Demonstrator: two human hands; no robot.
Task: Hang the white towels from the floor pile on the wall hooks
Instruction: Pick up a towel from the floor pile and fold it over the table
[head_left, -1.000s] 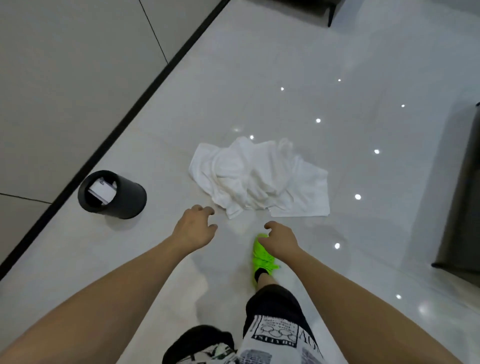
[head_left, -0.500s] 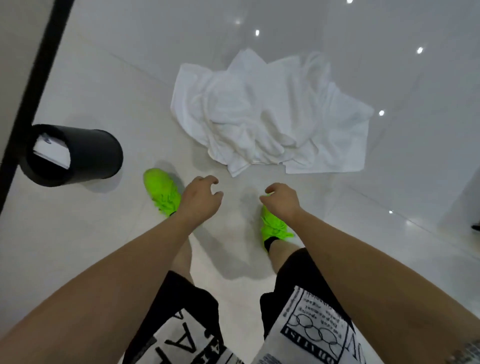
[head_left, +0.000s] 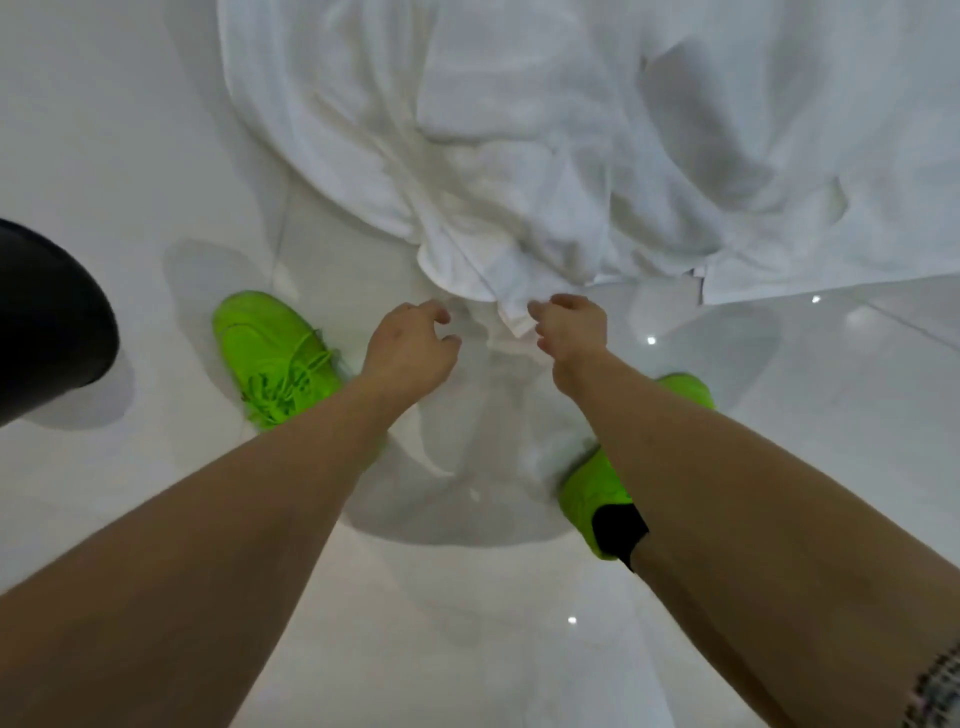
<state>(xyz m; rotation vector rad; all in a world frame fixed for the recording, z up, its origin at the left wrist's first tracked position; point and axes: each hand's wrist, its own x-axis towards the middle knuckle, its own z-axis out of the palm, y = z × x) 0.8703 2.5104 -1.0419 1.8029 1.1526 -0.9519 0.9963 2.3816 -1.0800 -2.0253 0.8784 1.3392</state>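
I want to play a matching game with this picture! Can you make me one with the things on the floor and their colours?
Things:
1. towels
2. shoes
3. bin
4. floor

Colours or looks:
A. black
B. bright green
C. shiny pale tile with little light spots
D. white and crumpled

Right pairs: 1-D, 2-B, 3-A, 4-C

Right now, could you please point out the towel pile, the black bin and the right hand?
towel pile (head_left: 519, 156): head view, on the crumpled middle folds.
black bin (head_left: 47, 322): head view, on its dark side wall.
right hand (head_left: 574, 325): head view, on the back of the hand.
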